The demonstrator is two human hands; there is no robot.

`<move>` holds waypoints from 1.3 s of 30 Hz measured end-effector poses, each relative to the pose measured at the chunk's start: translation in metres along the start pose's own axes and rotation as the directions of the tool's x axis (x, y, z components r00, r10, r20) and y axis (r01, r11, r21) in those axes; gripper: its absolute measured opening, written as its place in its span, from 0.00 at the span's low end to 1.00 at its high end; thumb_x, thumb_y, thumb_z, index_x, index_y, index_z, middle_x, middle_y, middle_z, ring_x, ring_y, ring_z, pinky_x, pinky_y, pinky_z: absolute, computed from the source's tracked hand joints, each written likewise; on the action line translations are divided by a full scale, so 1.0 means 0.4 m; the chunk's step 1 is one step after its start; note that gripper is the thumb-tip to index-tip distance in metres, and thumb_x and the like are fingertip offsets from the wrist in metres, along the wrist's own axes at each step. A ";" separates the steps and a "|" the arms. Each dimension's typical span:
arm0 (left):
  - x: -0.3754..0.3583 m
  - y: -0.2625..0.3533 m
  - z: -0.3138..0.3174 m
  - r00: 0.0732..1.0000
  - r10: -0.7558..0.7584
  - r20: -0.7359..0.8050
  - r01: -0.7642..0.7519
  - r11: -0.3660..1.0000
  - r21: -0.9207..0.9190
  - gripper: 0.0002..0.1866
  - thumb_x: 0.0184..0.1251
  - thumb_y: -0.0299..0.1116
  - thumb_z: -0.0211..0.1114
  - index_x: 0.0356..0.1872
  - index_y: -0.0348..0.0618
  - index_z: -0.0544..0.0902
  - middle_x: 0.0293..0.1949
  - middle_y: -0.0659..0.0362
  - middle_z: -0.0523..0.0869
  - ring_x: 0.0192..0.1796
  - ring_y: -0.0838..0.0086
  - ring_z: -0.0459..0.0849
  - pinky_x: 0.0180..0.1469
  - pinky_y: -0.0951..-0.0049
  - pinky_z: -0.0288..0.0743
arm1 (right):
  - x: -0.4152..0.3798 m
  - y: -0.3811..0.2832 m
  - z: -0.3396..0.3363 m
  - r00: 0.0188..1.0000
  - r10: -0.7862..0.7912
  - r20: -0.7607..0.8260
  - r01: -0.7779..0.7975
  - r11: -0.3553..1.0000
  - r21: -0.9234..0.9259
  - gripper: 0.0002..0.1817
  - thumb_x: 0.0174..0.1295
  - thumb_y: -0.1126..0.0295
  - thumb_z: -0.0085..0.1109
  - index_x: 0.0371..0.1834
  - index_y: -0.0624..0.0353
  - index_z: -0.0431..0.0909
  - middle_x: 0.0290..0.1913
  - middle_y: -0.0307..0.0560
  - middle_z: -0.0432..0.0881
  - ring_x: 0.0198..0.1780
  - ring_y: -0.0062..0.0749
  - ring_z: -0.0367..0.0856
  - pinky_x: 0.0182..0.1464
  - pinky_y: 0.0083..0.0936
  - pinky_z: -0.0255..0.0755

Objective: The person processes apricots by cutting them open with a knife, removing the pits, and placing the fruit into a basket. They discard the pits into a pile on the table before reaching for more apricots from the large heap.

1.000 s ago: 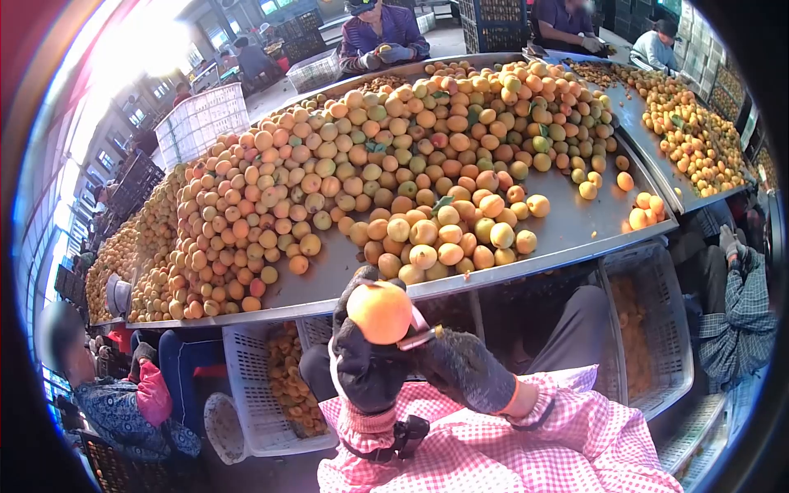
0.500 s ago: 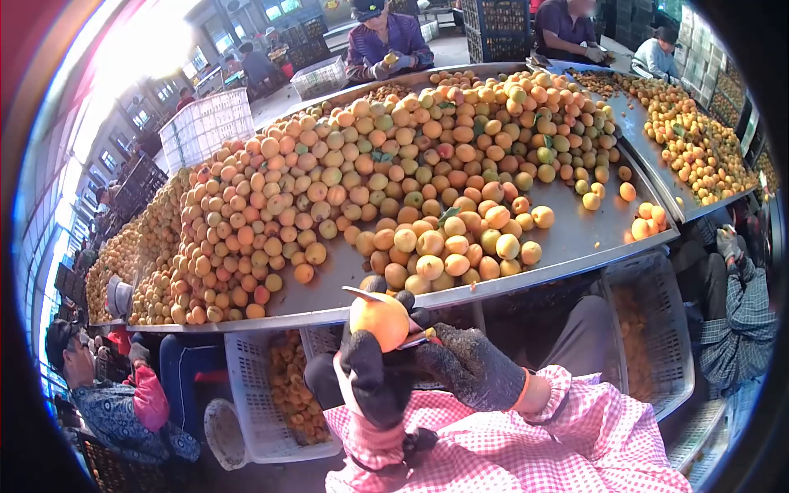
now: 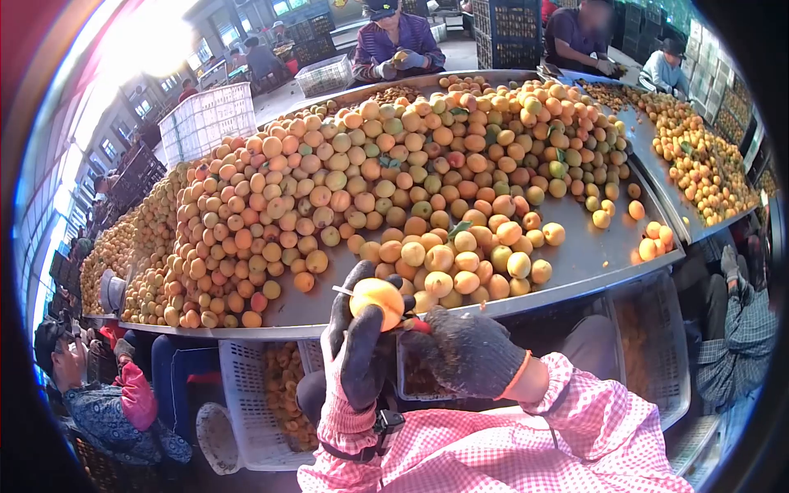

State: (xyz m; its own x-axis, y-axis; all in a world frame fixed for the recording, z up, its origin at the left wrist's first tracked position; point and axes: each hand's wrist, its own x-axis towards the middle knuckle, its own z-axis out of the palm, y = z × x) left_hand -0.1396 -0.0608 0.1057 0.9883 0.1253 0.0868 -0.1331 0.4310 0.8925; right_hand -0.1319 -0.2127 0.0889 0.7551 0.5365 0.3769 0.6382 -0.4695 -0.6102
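Observation:
My left hand [image 3: 358,349], in a dark glove with a pink cuff, holds an orange-yellow fruit [image 3: 377,302] between thumb and fingers. My right hand [image 3: 472,353], in a dark grey glove, is closed around a red-handled tool [image 3: 417,325] beside the fruit. A thin metal blade tip [image 3: 342,290] shows on the fruit's left side. How the blade sits in the fruit is hidden. Both hands are in front of the edge of the metal table [image 3: 575,287], which carries a large heap of similar fruit [image 3: 345,181].
Below the table are a white crate [image 3: 246,403] with fruit at left, a grey crate [image 3: 670,361] at right and a round bucket [image 3: 218,435]. One person [image 3: 115,394] sits at left, another [image 3: 735,329] at right. More people [image 3: 397,41] work across the table.
My left fingers have spread and straightened around the fruit, and the fruit has turned and moved slightly up. The view has shifted a little. The person across the table has leaned in differently.

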 end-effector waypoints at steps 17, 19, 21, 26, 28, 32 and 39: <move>0.305 -0.241 -0.203 0.957 0.132 0.258 -0.230 0.888 0.398 0.18 0.59 0.22 0.60 0.52 0.37 0.76 0.35 0.54 0.84 0.31 0.75 0.82 0.30 0.80 0.76 | 0.172 0.350 0.058 0.944 -0.190 0.270 0.305 0.812 -0.497 0.16 0.60 0.65 0.49 0.51 0.47 0.77 0.30 0.48 0.75 0.22 0.40 0.77 0.25 0.32 0.73; 0.304 -0.245 -0.228 0.904 0.289 0.315 -0.418 0.751 0.511 0.20 0.54 0.12 0.60 0.49 0.36 0.73 0.42 0.49 0.83 0.40 0.68 0.85 0.39 0.72 0.81 | 0.190 0.335 0.043 0.941 -0.187 0.282 0.289 0.878 -0.382 0.16 0.64 0.60 0.50 0.48 0.57 0.77 0.31 0.48 0.77 0.24 0.44 0.77 0.29 0.35 0.71; 0.312 -0.251 -0.264 0.917 0.335 0.217 -0.397 0.822 0.408 0.26 0.55 0.12 0.60 0.56 0.38 0.67 0.52 0.44 0.78 0.41 0.67 0.84 0.39 0.72 0.82 | 0.215 0.256 -0.001 0.898 0.397 0.192 -0.387 0.918 -0.085 0.20 0.57 0.58 0.64 0.47 0.60 0.77 0.34 0.45 0.79 0.32 0.34 0.78 0.34 0.29 0.72; 0.306 -0.218 -0.287 0.800 0.389 0.456 -0.599 0.492 0.631 0.22 0.62 0.18 0.57 0.59 0.38 0.68 0.57 0.41 0.75 0.48 0.55 0.83 0.48 0.64 0.78 | 0.275 0.221 0.121 0.978 0.030 -0.205 -0.035 0.999 -0.018 0.28 0.48 0.54 0.72 0.47 0.61 0.76 0.35 0.48 0.78 0.34 0.36 0.79 0.38 0.27 0.71; 0.283 -0.173 -0.262 0.912 0.214 0.350 -0.362 0.822 0.439 0.24 0.63 0.23 0.58 0.61 0.39 0.67 0.54 0.45 0.76 0.42 0.61 0.83 0.41 0.68 0.78 | 0.276 0.214 0.161 0.969 0.195 -0.152 -0.142 0.942 0.303 0.21 0.54 0.59 0.68 0.44 0.62 0.76 0.33 0.48 0.78 0.33 0.36 0.79 0.34 0.27 0.71; 0.253 -0.138 -0.258 0.926 -0.253 0.281 0.298 0.945 -0.131 0.33 0.59 0.29 0.62 0.67 0.43 0.64 0.52 0.52 0.77 0.35 0.72 0.84 0.31 0.73 0.80 | 0.282 0.220 0.170 0.925 0.366 -0.105 -0.298 0.867 0.400 0.12 0.60 0.65 0.62 0.37 0.62 0.77 0.29 0.48 0.75 0.30 0.34 0.78 0.31 0.28 0.68; 0.276 -0.182 -0.299 0.998 -0.049 0.034 0.044 0.991 0.129 0.36 0.48 0.25 0.71 0.62 0.35 0.69 0.60 0.54 0.73 0.61 0.71 0.73 0.64 0.69 0.66 | 0.338 0.191 0.236 0.905 0.398 -0.148 -0.326 0.875 0.358 0.17 0.55 0.63 0.66 0.32 0.64 0.71 0.20 0.51 0.74 0.23 0.47 0.78 0.24 0.36 0.69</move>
State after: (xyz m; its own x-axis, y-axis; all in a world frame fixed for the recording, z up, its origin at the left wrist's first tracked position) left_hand -0.0296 0.0286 -0.0026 0.9956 0.0732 0.0582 -0.0786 0.3174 0.9450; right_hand 0.0048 -0.1099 0.0274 0.9599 0.1952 0.2011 0.2579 -0.3344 -0.9065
